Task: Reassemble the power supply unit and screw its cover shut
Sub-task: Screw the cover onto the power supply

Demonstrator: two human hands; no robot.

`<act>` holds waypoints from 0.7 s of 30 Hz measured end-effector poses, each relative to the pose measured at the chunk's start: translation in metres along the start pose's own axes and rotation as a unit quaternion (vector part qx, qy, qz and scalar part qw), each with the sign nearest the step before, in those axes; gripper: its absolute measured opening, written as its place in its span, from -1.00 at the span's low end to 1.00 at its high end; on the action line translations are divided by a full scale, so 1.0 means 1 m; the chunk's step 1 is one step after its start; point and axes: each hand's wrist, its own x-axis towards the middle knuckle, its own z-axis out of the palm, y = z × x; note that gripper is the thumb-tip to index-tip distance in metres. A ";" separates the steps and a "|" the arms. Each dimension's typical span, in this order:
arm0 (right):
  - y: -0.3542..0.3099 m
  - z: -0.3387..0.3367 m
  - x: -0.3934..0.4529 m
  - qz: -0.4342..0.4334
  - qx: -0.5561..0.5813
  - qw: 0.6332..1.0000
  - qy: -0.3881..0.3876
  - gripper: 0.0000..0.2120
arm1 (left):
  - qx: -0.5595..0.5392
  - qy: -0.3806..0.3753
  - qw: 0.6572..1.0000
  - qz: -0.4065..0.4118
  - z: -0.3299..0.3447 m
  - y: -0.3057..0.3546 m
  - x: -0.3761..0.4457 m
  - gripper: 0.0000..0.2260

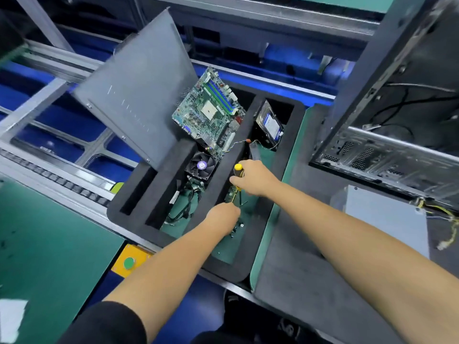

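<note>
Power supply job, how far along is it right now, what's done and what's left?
Nothing looks fastened yet. The power supply sits alone at the right, its wires loose, no hand on it. In hand: the right hand grips a yellow-capped screwdriver, and the left hand reaches into the foam tray, where small screws lie. Left: bringing screws over and driving them in.

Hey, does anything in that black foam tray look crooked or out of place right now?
Yes. The motherboard stands tilted on edge across the foam tray dividers instead of lying flat, and the grey side panel leans askew behind it. Loose screws are scattered by the left hand.
</note>
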 end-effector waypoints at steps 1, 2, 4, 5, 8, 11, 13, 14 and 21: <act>0.003 0.002 0.002 0.003 0.001 1.000 -0.002 -0.73 | 0.007 -0.013 1.000 -0.013 0.006 0.003 0.002 -0.70; 0.006 0.004 0.002 0.006 0.002 1.000 -0.005 -0.75 | 0.013 -0.029 0.999 -0.025 0.013 0.006 0.003 -0.69; 0.010 0.008 0.004 0.012 0.010 1.000 -0.011 -0.77 | 0.029 -0.047 0.998 -0.040 0.023 0.010 0.004 -0.68; 0.011 0.010 0.005 0.014 0.015 1.000 -0.014 -0.78 | 0.040 -0.052 0.997 -0.041 0.027 0.010 0.004 -0.67; 0.015 0.014 0.007 0.022 0.020 0.999 -0.020 -0.76 | 0.090 -0.069 0.993 -0.022 0.037 0.012 0.004 -0.69; 0.016 0.015 0.008 0.022 0.023 0.999 -0.027 -0.75 | 0.124 -0.075 0.989 -0.004 0.046 0.017 0.003 -0.72; 0.015 0.015 0.008 0.019 0.024 0.999 -0.028 -0.75 | 0.100 -0.080 0.992 0.001 0.048 0.016 0.004 -0.68; 0.015 0.016 0.008 0.017 0.025 0.999 -0.028 -0.75 | 0.076 -0.089 0.993 0.000 0.048 0.014 0.005 -0.65; 0.013 0.015 0.005 0.024 0.026 0.999 -0.029 -0.79 | -0.037 -0.038 0.998 -0.020 0.041 0.010 0.002 -0.67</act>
